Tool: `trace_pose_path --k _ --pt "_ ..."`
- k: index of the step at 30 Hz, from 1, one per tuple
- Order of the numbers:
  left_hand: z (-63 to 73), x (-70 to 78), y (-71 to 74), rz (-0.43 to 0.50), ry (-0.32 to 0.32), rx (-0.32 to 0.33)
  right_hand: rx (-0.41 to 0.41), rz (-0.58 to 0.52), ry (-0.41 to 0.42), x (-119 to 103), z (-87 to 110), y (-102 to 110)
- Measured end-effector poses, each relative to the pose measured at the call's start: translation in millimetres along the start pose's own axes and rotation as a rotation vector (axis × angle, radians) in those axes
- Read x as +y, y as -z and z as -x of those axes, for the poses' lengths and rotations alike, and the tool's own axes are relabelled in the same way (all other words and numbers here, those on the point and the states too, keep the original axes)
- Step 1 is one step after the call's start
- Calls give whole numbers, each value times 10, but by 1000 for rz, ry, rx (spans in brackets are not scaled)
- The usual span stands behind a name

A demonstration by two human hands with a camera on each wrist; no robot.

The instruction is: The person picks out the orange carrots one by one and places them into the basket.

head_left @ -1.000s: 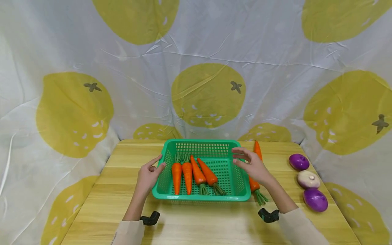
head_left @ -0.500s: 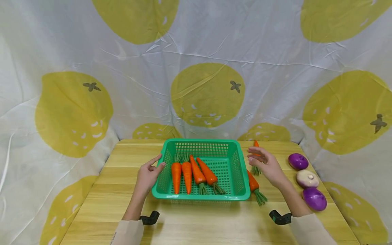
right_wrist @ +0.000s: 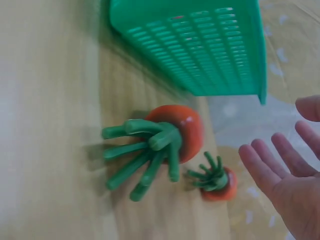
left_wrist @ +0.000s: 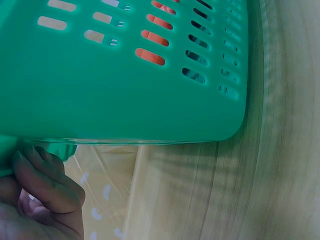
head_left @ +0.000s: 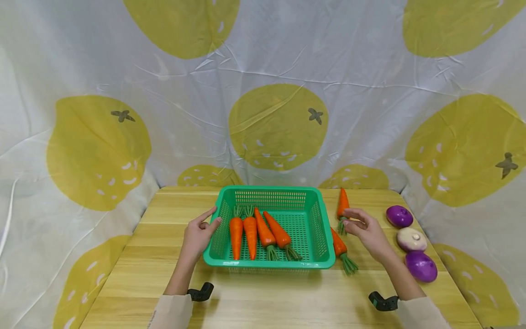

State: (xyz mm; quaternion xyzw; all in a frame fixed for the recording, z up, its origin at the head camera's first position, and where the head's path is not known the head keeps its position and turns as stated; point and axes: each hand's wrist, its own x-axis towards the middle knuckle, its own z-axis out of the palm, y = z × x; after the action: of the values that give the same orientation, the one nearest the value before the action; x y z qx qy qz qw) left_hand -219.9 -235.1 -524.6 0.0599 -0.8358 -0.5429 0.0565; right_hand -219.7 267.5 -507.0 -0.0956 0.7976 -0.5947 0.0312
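A green plastic basket (head_left: 269, 264) stands mid-table with several carrots (head_left: 236, 237) lying in its left half. My left hand (head_left: 198, 235) holds the basket's left rim between thumb and fingers; the left wrist view shows its fingers (left_wrist: 52, 190) curled at the rim. Outside the basket, to its right, lie a far carrot (head_left: 343, 201) and a nearer carrot (head_left: 339, 246), leaves toward me. Over the far carrot's green leaves hovers my right hand (head_left: 370, 233), fingers loosely bent and holding nothing. In the right wrist view the hand's fingers (right_wrist: 260, 165) are spread apart from both carrots.
Along the table's right edge sit a purple oval vegetable (head_left: 399, 216), a cream-and-purple round one (head_left: 412, 240) and another purple oval one (head_left: 421, 266). A lemon-print cloth (head_left: 279, 137) hangs behind the wooden table (head_left: 271, 301).
My right hand has moved from over the basket's right rim to the right and slightly toward me, uncovering the far carrot. The left hand and the basket have stayed in place.
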Motion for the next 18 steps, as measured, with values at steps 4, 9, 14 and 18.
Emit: trace_pose_path --k 4,9,14,18 --pt "3 3 1 2 -1 4 -4 26 -25 95 25 -36" --pt "10 3 6 13 -3 3 2 38 -40 182 35 -109" --pt "12 7 3 23 -9 2 -9 57 -48 273 41 -167" --pt "13 2 1 28 -3 2 -32 103 -65 327 43 -215"
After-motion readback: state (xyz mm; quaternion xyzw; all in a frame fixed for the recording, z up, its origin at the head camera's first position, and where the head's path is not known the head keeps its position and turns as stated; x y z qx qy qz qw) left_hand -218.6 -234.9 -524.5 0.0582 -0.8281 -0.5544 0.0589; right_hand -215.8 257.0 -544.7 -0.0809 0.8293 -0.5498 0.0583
